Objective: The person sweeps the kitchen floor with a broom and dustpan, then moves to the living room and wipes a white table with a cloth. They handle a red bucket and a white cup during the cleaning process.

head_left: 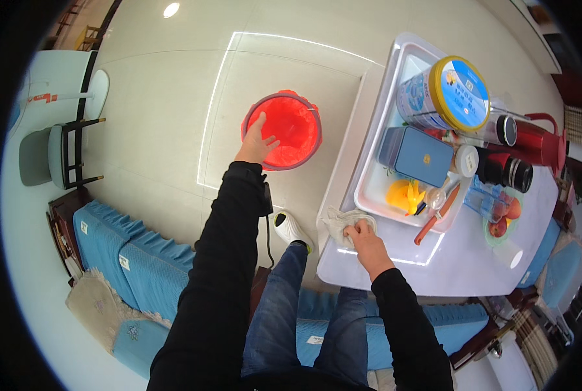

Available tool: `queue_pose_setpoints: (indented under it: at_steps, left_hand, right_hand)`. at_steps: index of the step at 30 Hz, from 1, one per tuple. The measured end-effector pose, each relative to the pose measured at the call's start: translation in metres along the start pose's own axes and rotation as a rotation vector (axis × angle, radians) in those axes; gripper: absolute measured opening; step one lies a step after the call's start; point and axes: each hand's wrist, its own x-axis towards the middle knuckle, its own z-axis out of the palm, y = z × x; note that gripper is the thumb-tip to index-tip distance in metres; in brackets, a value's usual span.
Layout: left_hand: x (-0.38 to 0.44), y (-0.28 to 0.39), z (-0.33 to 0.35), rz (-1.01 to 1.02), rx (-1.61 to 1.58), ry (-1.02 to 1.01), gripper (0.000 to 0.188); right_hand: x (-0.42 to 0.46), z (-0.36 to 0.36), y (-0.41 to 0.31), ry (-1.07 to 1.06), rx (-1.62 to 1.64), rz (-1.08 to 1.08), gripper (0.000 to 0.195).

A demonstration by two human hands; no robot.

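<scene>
My left hand (257,141) reaches over the near left rim of a waste bin (298,132) lined with a red plastic bag. Its fingers are spread and hold nothing. With my right hand (366,244) I grip a crumpled off-white cloth (342,225) on the edge of a white table (471,266). The cloth lies beside the near corner of a white tray (369,195). Inside the tray are a blue tin box (425,154), a large can with a yellow-rimmed lid (462,93), a yellow toy-like item (405,195) and an orange-handled knife (437,215).
Right of the tray stand a red thermos jug (535,141), a black bottle (510,171) and a green dish of fruit (506,220). A white cup (508,255) is near the table's right side. Blue-covered seats (139,264) line the left, beyond them a chair (59,156).
</scene>
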Motion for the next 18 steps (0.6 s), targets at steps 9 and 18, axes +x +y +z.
queue_pose_setpoints:
  at_steps: [9, 18]
  left_hand:
    - [0.039, -0.012, -0.043, 0.243, 1.002, 0.172, 0.055]
    - [0.001, -0.040, -0.043, 0.571, 1.881, -0.017, 0.027]
  right_hand:
    - [0.001, -0.001, -0.006, 0.012, -0.001, 0.004, 0.019]
    - [-0.004, -0.004, -0.001, 0.041, 0.027, 0.009, 0.019]
